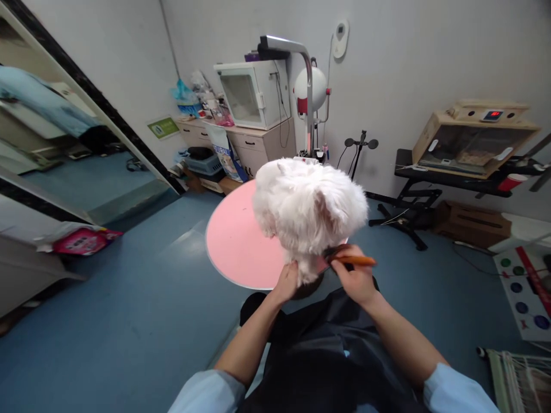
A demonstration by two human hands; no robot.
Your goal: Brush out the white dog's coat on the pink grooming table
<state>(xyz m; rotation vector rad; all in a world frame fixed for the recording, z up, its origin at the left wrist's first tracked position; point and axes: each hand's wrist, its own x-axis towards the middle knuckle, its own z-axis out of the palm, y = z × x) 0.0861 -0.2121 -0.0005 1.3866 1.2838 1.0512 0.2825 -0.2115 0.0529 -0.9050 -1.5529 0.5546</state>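
A fluffy white dog [301, 195] stands on a round pink grooming table [236, 246], its head toward me. My left hand [287, 282] is closed at the dog's front leg [306, 267], near the table's front edge; its fingertips are partly hidden by fur. In my right hand [355, 278] is a brush with an orange-brown handle [364, 260]. The brush's dark head [329, 254] touches or lies very close to the fur below the dog's head, and its bristles cannot be made out.
A metal grooming arm [309, 86] rises behind the dog. Farther back are a white glass-door cabinet [271, 94] on drawers and a round white lamp [314, 89]. At right, a wooden box with a display [473, 140] rests on a black table. A mirror [86, 172] leans at left.
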